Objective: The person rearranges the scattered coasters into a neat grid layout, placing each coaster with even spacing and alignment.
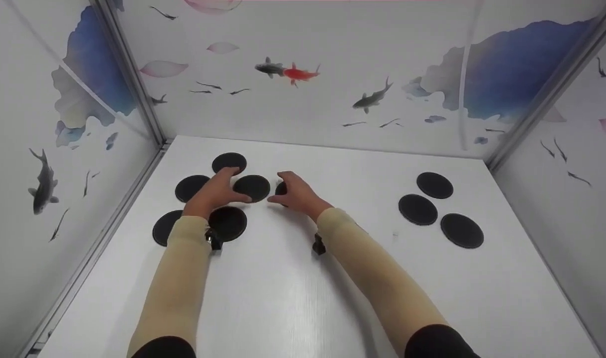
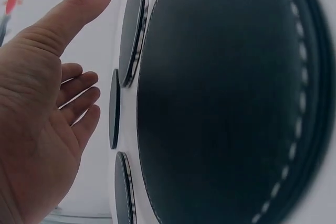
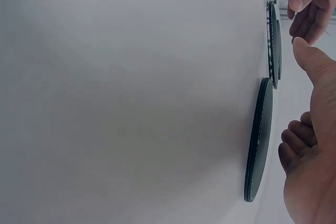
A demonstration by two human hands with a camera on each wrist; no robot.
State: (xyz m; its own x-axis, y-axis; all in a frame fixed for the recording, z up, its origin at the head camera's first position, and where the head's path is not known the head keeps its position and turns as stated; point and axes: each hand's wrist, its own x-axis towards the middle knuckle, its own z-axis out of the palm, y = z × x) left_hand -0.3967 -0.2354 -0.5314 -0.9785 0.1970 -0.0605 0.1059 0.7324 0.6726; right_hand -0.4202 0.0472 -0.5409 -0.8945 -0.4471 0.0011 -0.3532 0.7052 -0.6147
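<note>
Left hand, right hand: thumbs spread, holding nothing; seemingly reaching, next move calling for a rim grip. Between them, flat on white table: black, round, leather-look, stitched-edge disc. Partly behind right hand: second disc. Leftward: four discs; far right: three discs.

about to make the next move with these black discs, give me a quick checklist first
1. Left grip empty: ok, thumb and fingers spread, holding no disc.
2. Right grip empty: ok, the right wrist view shows it holding nothing.
3. Disc by the right grip fully visible from the head: not ok, partly hidden by that grip.
4. Three discs at right uncovered: ok.
5. Undersides of the discs clean: cannot tell, they face the table.
</note>
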